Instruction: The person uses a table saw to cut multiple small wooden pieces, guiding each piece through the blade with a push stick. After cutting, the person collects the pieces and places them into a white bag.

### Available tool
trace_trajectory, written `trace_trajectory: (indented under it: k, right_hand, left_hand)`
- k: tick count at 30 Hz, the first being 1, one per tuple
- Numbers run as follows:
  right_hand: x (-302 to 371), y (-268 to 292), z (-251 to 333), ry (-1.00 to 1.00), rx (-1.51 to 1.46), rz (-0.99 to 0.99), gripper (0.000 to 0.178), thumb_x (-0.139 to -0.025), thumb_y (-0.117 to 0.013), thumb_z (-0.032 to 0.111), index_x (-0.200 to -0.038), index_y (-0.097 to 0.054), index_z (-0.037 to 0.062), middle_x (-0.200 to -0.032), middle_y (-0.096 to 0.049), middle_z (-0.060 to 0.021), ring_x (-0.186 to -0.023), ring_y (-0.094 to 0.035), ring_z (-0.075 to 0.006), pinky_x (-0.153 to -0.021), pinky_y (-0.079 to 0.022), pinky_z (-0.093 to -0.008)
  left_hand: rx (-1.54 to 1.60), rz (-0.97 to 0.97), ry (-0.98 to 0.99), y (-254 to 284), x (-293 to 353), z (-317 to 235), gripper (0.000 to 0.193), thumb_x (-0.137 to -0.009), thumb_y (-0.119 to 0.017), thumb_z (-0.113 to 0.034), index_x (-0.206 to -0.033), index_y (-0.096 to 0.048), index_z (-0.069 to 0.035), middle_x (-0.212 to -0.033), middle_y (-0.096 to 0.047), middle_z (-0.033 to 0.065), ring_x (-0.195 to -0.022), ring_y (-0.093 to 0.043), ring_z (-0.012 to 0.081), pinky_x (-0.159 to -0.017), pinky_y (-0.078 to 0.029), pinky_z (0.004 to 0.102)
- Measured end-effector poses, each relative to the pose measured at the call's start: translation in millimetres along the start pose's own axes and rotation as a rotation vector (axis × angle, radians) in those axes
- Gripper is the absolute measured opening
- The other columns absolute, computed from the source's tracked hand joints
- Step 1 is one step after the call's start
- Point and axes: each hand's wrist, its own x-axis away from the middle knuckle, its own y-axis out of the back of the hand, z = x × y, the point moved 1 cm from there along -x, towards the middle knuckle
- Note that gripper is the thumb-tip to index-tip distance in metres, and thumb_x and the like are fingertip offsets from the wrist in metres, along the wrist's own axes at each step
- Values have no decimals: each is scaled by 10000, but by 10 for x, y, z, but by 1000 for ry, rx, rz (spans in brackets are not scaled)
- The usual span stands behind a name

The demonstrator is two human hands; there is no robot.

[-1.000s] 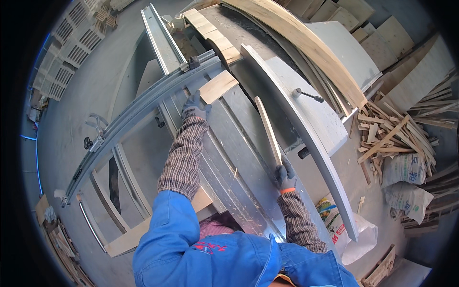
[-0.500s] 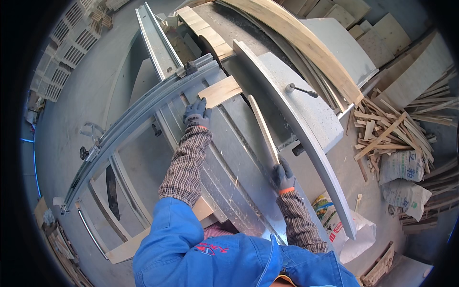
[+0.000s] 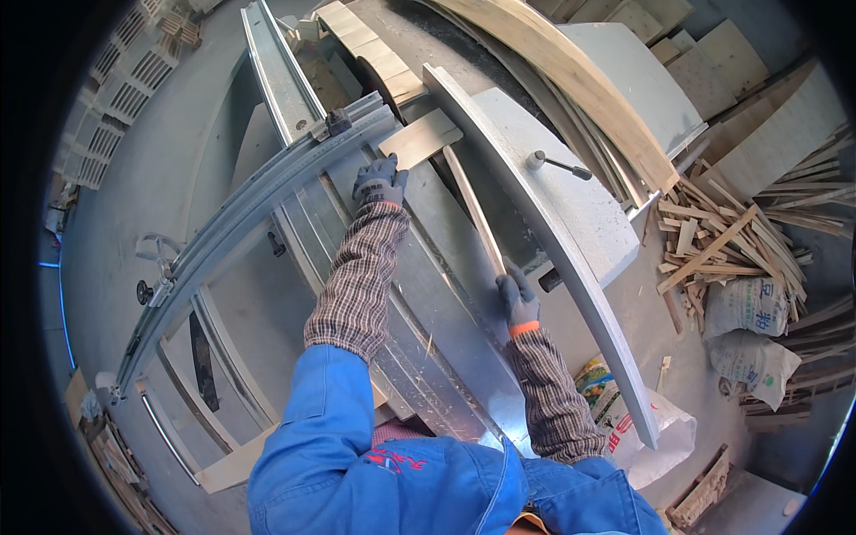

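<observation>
Saw table: large grey metal sliding-table bench (image 3: 464,294), running from lower centre up toward the top of the view; its bare top lies between the two forearms.
Cross rail: long grey metal rail (image 3: 250,209) lying diagonally over the bench's left side, a small black clamp knob (image 3: 338,121) on its upper end.
Fence: long pale grey curved-looking metal fence (image 3: 553,259), just right of the work, with a slim black-tipped lever (image 3: 557,164) on the grey panel behind it.
Scrap heap: loose pile of pale wooden offcut sticks (image 3: 722,232) on the floor at right, well apart from the hands; two white woven sacks (image 3: 749,330) below it.
Short board: flat rectangular pale wooden piece (image 3: 419,138) lying on the bench near the rail's upper end.
Strip: long thin pale wooden strip (image 3: 474,214), lying on the bench along the fence, far end near the short board.
Left hand: grey-gloved left hand (image 3: 379,183), arm stretched out, palm down, fingers curled on the bench surface just below the short board; contact with the board cannot be told.
Right hand: grey-gloved right hand (image 3: 519,299) with orange cuff, fingers closed around the near end of the strip.
</observation>
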Motion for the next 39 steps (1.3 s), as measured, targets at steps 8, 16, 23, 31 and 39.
trace_trajectory:
  k: [8,16,23,31,39]
  right_hand:
    - [-364,-127,-14,-23,-96,39,446,-990,-581,206,-1411,-555,60,-912,-641,28,-742,-522,-35,-693,-429,-182]
    - [-411,-208,-40,5,-120,-4,429,-990,-582,203,-1388,-575,43,-896,-636,37,-736,-524,-24,-688,-422,-172]
    - [-509,-240,-69,32,-122,27,416,-999,-569,182,-1393,-572,48,-911,-644,35,-737,-527,-24,-687,-424,-171]
    - [-625,-296,-131,43,-114,4,399,-991,-581,175,-1372,-598,59,-930,-655,29,-769,-547,-27,-709,-438,-173]
    - [-778,-463,-79,52,-80,7,401,-980,-603,189,-1360,-612,63,-923,-660,26,-737,-541,-36,-673,-427,-179]
  left_hand:
    - [-65,-69,-50,-242,-306,143,474,-950,-559,-390,-1378,-582,-187,-1361,-589,107,-1244,-536,335,-1075,-438,438]
    - [-25,-138,-65,-228,-340,119,435,-919,-599,-353,-1307,-635,-160,-1276,-629,116,-1179,-567,335,-1023,-471,451]
    - [-39,-65,-22,-88,-404,65,426,-915,-603,-348,-1294,-640,-156,-1253,-638,131,-1178,-568,341,-1019,-472,458]
    - [-83,29,-10,-60,-542,50,437,-917,-601,-341,-1315,-621,-161,-1256,-636,136,-1176,-580,349,-1016,-475,459]
    - [-50,-37,16,-14,-525,167,461,-932,-624,-362,-1357,-587,-188,-1337,-599,133,-1235,-565,335,-1048,-469,452]
